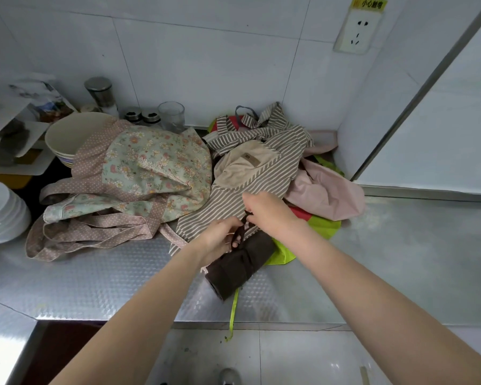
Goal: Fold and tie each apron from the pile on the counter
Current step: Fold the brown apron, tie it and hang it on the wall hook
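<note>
Brown apron (238, 269): rolled, near worktop (95, 282) edge
Left hand (220, 237): pinches its tie
Right hand (264, 211): pinches same tie

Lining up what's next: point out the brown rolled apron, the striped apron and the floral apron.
brown rolled apron (238, 266): head view, middle of the roll.
striped apron (220, 209): head view, striped lower panel.
floral apron (156, 159): head view, flowered front panel.

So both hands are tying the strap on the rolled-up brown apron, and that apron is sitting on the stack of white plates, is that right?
Not quite. The left hand and right hand do grip the strap of the rolled brown apron, but the head view shows it lying on the metal counter, partly over a lime green apron. The white plates sit far to the left, bare.
</note>
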Motion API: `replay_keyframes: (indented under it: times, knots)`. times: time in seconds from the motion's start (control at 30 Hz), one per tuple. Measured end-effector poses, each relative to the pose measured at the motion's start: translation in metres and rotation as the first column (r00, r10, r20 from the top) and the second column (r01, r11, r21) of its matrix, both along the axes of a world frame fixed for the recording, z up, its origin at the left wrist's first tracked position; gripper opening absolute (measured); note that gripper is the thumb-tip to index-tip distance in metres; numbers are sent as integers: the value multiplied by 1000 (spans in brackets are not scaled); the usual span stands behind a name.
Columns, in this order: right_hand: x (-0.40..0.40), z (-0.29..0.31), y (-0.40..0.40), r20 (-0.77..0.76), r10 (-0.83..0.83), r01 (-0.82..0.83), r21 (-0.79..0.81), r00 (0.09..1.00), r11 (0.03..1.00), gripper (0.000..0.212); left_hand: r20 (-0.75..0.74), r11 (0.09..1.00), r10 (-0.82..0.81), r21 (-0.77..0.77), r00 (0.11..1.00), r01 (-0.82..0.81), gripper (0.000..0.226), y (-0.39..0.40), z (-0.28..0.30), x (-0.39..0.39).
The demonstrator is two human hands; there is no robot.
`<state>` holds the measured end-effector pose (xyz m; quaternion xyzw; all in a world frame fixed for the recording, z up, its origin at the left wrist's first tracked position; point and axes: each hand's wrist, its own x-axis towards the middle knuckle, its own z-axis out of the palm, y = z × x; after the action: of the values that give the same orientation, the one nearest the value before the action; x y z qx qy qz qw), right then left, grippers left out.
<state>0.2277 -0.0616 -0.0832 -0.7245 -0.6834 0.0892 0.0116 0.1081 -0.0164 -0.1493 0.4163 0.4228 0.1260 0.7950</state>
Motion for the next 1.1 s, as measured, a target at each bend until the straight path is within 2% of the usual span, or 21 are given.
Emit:
replay_keyframes:
  times: [0.07,0.13,0.27,0.33,0.4,0.47,0.57,0.6,0.67,0.73,0.8,0.9,1.0,1.03,1.1]
  knots:
    - [-6,-6,-2,125,43,-51,61,991,997,26,-13,999,10,-38,1000,-10,30,1,2,3]
    - [-9,-9,-5,187,98,-112,64,977,992,27,-54,998,32,-45,998,-34,30,2,4,6]
    - [-6,-18,-6,162,176,-192,92,971,977,22,-102,996,67,-50,992,-73,13,7,7,3]
    - [-4,-21,-7,143,232,-255,178,962,950,16,-110,995,86,-35,990,-91,10,8,6,3]
    - [-3,-19,-9,66,218,-228,231,974,946,25,-134,987,160,10,978,-160,8,8,-1,8]
    - [-10,-14,-13,-108,212,-186,208,971,960,30,-182,967,254,39,950,-251,5,7,-2,12]
    - [-23,-6,-17,-355,182,-145,129,917,981,33,-348,968,211,205,913,-145,27,9,-9,15]
    - [-23,-6,-18,-430,156,-132,85,889,988,34,-349,962,227,224,909,-154,28,10,-11,15]
    - [-19,-6,-24,-574,55,-74,-10,817,997,37,-317,965,236,184,919,-184,16,10,-10,14]
    - [-14,-7,-32,-669,-70,9,-95,740,995,33,-236,943,332,86,913,-320,18,14,-16,13]
    - [-13,-11,-37,-682,-178,106,-147,709,983,19,-184,944,329,67,926,-322,17,13,-15,12]
    - [-19,-26,-32,-584,-321,260,-189,745,947,19,-77,952,304,61,950,-299,21,11,-7,14]
    - [-27,-45,-23,-623,-427,414,-177,655,893,34,29,974,195,112,980,-197,21,8,7,17]
    - [-31,-49,-21,-635,-456,466,-167,623,869,32,9,970,151,190,989,-150,18,8,9,13]
    - [-30,-56,-20,-637,-516,556,-161,573,815,27,-119,930,-7,364,993,50,11,9,11,1]
